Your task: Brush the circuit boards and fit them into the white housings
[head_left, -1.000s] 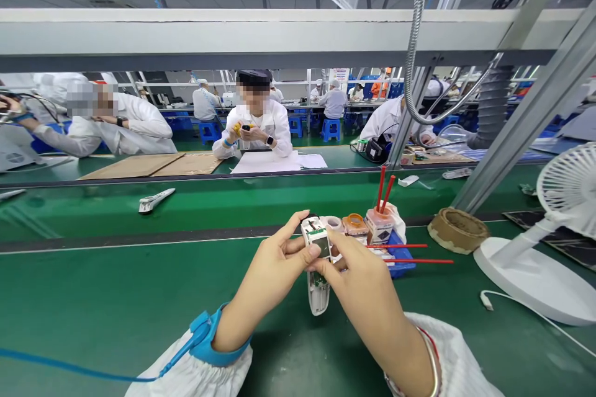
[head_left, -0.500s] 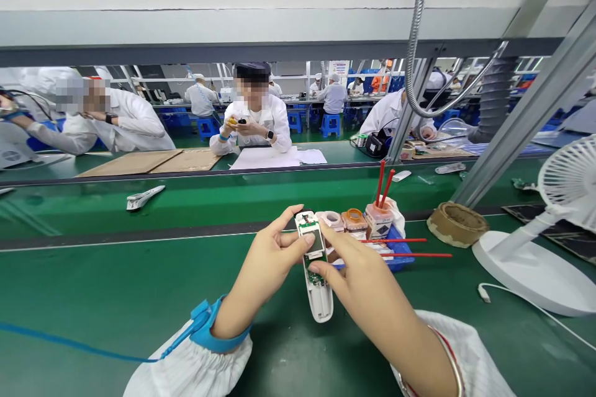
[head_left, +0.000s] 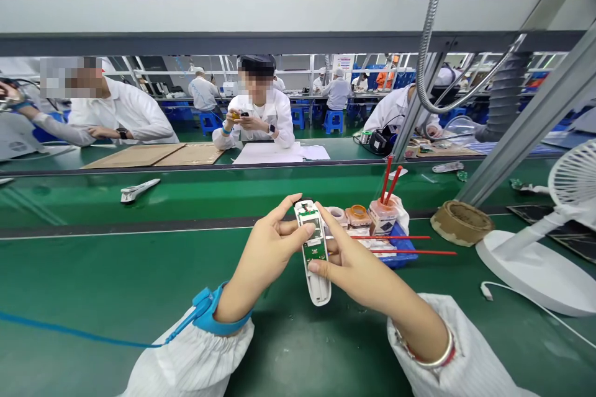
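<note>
Between my two hands is a long white plastic device housing (head_left: 319, 290), its inner side facing me, with a green circuit board (head_left: 315, 252) in it. My left hand (head_left: 278, 237) grips the upper left edge, thumb resting on the board's upper part. From the right, my right hand (head_left: 350, 249) holds the housing, thumb on its lower part and index finger along the top edge. The housing is held above the green bench, its lower end tilted toward me. A blue wrist strap (head_left: 222, 316) with a cord circles my left wrist.
Behind my right hand stands a blue tray (head_left: 404, 255) with small bottles (head_left: 382, 216) and red sticks (head_left: 388, 181). Farther right are a tape roll (head_left: 460, 222) and a white fan (head_left: 526, 260). Another white housing (head_left: 139, 190) lies on the green belt. Co-workers sit opposite.
My right thumb has shifted a little on the housing, and more of the green board shows. Both hands keep their hold. The view has tilted slightly.
</note>
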{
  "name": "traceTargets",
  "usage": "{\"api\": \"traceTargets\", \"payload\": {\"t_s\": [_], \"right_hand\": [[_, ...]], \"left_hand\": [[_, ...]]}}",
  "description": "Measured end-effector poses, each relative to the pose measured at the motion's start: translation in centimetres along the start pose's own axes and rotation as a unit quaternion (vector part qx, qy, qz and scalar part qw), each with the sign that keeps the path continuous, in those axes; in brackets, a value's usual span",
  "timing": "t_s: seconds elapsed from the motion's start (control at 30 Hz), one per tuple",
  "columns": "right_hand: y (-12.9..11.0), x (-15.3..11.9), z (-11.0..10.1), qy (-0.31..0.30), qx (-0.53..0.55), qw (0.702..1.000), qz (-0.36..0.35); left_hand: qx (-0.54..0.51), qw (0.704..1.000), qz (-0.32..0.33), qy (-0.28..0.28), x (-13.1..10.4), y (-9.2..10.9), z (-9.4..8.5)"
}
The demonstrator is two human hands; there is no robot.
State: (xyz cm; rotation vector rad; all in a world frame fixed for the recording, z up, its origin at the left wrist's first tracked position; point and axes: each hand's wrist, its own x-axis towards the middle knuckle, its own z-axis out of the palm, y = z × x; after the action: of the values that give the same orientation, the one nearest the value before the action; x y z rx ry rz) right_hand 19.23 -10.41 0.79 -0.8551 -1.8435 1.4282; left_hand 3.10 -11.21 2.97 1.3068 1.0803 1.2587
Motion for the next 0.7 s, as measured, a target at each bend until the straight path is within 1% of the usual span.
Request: {"api": "traceTargets", "payload": {"t_s": [0.1,0.2,0.27,0.3,0.33,0.37,0.4,0.43,0.47,0.5,0.57,0.6,0.63,0.67,0.7], "right_hand": [[0.3,0.1,0.1,-0.019,0.069,0.997,0.019],[0.2,0.1,0.4,-0.041,0.144,0.988,0.036],[0.0,0.0,0.5,-0.066,0.159,0.984,0.04],[-0.2,-0.1,0.5,-0.068,0.136,0.988,0.034],[-0.3,-0.2,0.4,-0.052,0.089,0.994,0.021],[-0.5,-0.4,0.4,-0.019,0.019,1.0,-0.002],[-0.7,-0.5,0.3,0.027,-0.068,0.997,-0.034],[-0.9,-0.7,0.2,0.072,-0.162,0.981,-0.077],[-1.1,-0.9,0.1,0.106,-0.253,0.953,-0.128],[-1.2,-1.1,0.0,0.125,-0.333,0.917,-0.182],[-1.2,-1.3,0.0,0.117,-0.446,0.842,-0.281],[-1.2,-1.4,0.1,0.105,-0.481,0.812,-0.314],[-1.1,-1.4,0.1,0.092,-0.506,0.79,-0.332],[-1.0,-1.4,0.2,0.081,-0.523,0.778,-0.339],[-1.0,-1.3,0.3,0.069,-0.534,0.772,-0.338]], "left_hand": [[-0.006,1.0,0.005,0.006,0.0,-0.2,-0.1],[0.003,1.0,0.004,0.013,0.0,-0.3,-0.2],[0.016,1.0,0.003,0.019,-0.1,-0.3,-0.2],[0.022,0.999,0.005,0.023,-0.1,-0.2,-0.2],[0.027,0.999,0.009,0.027,-0.1,-0.1,-0.2],[0.033,0.999,0.013,0.03,-0.1,-0.1,-0.2],[0.041,0.999,0.016,0.033,0.0,0.0,-0.2],[0.05,0.998,0.018,0.034,0.0,0.0,-0.3],[0.06,0.997,0.019,0.035,0.0,0.1,-0.3],[0.069,0.997,0.02,0.035,0.1,0.1,-0.4],[0.084,0.995,0.021,0.038,0.1,0.1,-0.6],[0.091,0.995,0.021,0.04,0.1,0.1,-0.6],[0.098,0.994,0.02,0.043,0.1,0.1,-0.7],[0.106,0.993,0.018,0.046,0.1,0.1,-0.7],[0.114,0.992,0.017,0.05,0.1,0.1,-0.7]]}}
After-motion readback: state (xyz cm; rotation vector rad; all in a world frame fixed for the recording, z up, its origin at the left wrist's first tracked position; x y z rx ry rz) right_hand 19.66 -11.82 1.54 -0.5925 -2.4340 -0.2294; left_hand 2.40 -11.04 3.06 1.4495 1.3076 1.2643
